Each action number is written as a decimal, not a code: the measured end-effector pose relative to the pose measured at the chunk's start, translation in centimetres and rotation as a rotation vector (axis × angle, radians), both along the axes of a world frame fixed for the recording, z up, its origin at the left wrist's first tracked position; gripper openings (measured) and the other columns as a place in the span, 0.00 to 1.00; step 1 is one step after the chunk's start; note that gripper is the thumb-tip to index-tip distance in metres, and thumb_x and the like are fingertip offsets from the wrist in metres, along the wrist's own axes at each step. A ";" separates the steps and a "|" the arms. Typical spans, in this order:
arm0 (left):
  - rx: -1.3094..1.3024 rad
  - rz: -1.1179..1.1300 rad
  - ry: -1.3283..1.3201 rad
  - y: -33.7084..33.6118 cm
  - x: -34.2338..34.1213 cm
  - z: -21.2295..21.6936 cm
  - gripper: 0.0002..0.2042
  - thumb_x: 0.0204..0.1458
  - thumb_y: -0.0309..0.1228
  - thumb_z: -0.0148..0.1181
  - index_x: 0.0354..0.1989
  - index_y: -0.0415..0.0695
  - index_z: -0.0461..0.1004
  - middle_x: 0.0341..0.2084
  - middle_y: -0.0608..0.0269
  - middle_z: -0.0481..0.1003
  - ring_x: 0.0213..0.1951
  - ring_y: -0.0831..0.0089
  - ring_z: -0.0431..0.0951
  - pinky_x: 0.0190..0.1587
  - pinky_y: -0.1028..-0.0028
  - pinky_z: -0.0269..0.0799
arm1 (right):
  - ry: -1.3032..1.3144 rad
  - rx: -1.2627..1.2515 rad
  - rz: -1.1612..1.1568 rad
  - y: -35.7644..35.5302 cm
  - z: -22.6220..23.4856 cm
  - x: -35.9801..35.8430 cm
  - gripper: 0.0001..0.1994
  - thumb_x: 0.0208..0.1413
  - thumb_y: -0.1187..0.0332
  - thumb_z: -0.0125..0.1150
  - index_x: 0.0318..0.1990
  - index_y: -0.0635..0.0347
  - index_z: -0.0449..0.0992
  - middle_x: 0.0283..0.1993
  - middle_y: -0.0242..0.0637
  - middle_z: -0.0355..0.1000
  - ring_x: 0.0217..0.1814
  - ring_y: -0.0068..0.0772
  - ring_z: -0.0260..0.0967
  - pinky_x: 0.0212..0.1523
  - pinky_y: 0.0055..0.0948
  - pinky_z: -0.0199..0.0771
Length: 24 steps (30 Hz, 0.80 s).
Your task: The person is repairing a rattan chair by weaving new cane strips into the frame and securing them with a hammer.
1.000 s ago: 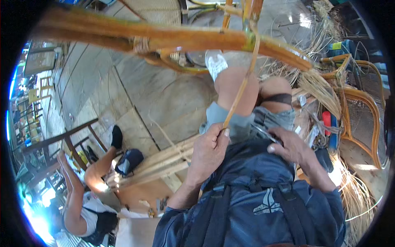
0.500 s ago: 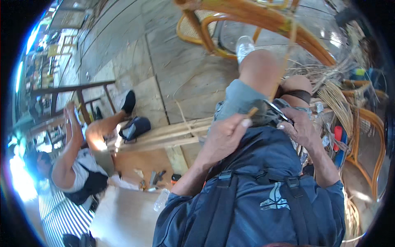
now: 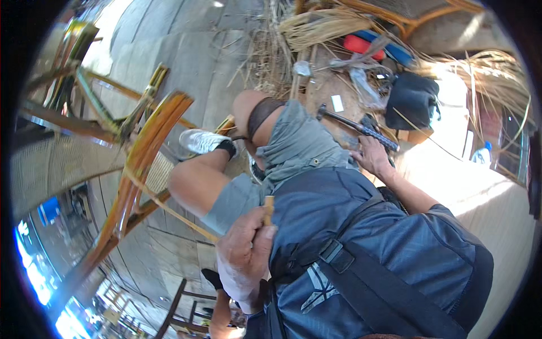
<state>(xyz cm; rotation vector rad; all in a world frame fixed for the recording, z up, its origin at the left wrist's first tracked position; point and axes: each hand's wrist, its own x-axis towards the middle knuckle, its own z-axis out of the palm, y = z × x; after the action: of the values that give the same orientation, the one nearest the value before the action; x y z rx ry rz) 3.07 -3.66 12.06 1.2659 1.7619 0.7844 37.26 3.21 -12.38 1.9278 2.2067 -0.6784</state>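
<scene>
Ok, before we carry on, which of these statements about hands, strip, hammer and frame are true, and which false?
1. The left hand grips a cane strip. True.
2. The hammer lies to the left of the left hand. False: it lies to the right.
3. The right hand is close to the hammer. True.
4. Both hands hold the strip. False: only the left does.
5. The strip stretches toward the frame. True.

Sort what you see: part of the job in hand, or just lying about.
Seemingly in use: cane strip, in the left hand's grip; rattan frame it runs to; perhaps the hammer, close by the right hand.

Lying about: black bag, clear plastic bag, blue-capped bottle.
</scene>
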 end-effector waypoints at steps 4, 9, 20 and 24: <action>-0.166 -0.291 -0.138 5.6 3.7 -2.3 0.13 0.50 0.24 0.53 0.45 0.39 0.70 0.30 0.51 0.72 0.30 0.63 0.74 0.35 0.71 0.69 | 0.271 0.229 -0.045 -0.6 -0.5 1.8 0.18 0.50 0.57 0.56 0.40 0.64 0.69 0.41 0.46 0.68 0.49 0.49 0.63 0.48 0.38 0.64; -0.001 -0.293 -0.100 10.9 6.1 -11.9 0.20 0.54 0.25 0.47 0.57 0.44 0.59 0.31 0.57 0.72 0.27 0.71 0.73 0.32 0.73 0.69 | 0.326 0.292 -0.224 5.9 -1.7 -0.3 0.11 0.49 0.64 0.56 0.36 0.62 0.70 0.33 0.48 0.68 0.40 0.50 0.65 0.41 0.41 0.65; -0.640 -0.250 -0.425 18.3 10.6 -20.8 0.14 0.52 0.27 0.49 0.46 0.35 0.65 0.23 0.64 0.67 0.19 0.80 0.67 0.18 0.80 0.62 | 0.197 0.353 -0.472 8.7 -6.4 -5.7 0.10 0.41 0.70 0.57 0.33 0.58 0.68 0.34 0.47 0.67 0.38 0.51 0.65 0.37 0.45 0.64; -0.368 -0.210 -0.399 19.3 12.3 -20.5 0.13 0.48 0.27 0.56 0.42 0.36 0.68 0.27 0.63 0.71 0.27 0.79 0.71 0.29 0.81 0.66 | 0.627 0.292 -0.352 7.7 -4.2 -5.5 0.06 0.48 0.72 0.50 0.35 0.61 0.66 0.32 0.49 0.66 0.38 0.54 0.65 0.36 0.43 0.66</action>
<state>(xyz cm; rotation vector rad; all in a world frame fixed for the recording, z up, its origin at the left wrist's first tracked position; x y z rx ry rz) 15.36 15.63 -8.41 0.9509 1.3494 0.5177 31.71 10.90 -16.59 2.5692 2.4206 -1.2146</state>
